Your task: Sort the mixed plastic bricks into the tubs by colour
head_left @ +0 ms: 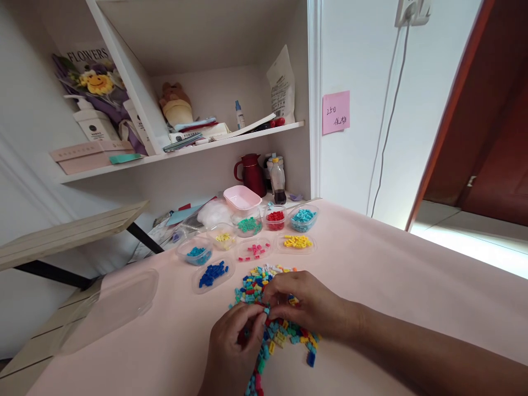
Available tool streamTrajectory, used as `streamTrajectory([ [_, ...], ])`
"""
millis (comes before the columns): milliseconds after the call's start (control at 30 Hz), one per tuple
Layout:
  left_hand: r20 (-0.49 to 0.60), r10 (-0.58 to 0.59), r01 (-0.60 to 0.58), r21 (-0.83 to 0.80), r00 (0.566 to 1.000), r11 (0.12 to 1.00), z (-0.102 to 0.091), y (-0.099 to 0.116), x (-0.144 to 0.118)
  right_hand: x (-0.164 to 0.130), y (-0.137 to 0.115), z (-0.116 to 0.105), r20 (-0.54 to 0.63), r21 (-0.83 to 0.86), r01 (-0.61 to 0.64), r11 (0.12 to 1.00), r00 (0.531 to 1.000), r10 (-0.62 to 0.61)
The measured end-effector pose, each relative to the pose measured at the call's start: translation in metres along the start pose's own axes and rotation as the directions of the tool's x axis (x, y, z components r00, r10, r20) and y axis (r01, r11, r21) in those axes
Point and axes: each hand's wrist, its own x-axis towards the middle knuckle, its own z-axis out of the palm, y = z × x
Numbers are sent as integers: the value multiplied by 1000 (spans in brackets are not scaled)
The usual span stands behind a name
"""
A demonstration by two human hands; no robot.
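Note:
Over a mixed heap of small coloured building bricks, my two hands come together with their fingertips almost touching. Thumb and forefinger of my left hand pinch a tiny light-blue brick. My right hand is curled, its fingertips close beside that brick; what they hold, if anything, is hidden. Behind the heap stand shallow clear containers of sorted bricks: dark blue bricks, pink bricks, yellow bricks, red bricks, green bricks and light-blue bricks.
A clear plastic lid or tray lies on the left of the pink tabletop. At the back are a pink tub, a dark red jug and a bottle. A shelf overhangs the rear.

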Motion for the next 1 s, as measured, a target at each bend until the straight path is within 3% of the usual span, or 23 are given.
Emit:
streamTrajectory([
  [167, -12, 35, -35, 11, 999, 999, 1, -4, -3, 1, -4, -1, 17, 29, 74, 997, 997, -75],
  [333, -4, 5, -5, 15, 1000, 1000, 1, -3, -3, 0, -4, 1, 26, -1, 2, 1000, 1000, -2],
  [600, -3, 21, -21, 49, 1000, 999, 0, -4, -5, 0, -7, 0, -54, 50, -74, 996, 996, 76],
  [733, 0, -5, 5, 41, 1000, 999, 0, -1, -5, 1, -10, -2, -6, 150, -188, 971, 982, 191],
  [867, -4, 12, -12, 3, 1000, 1000, -1, 2, -1, 3, -10, -1, 50, 347, -324, 880, 943, 328],
  [1000, -7, 36, -36, -14, 999, 999, -1, 4, 2, 3, -5, 1, 95, 462, -366, 808, 926, 365],
])
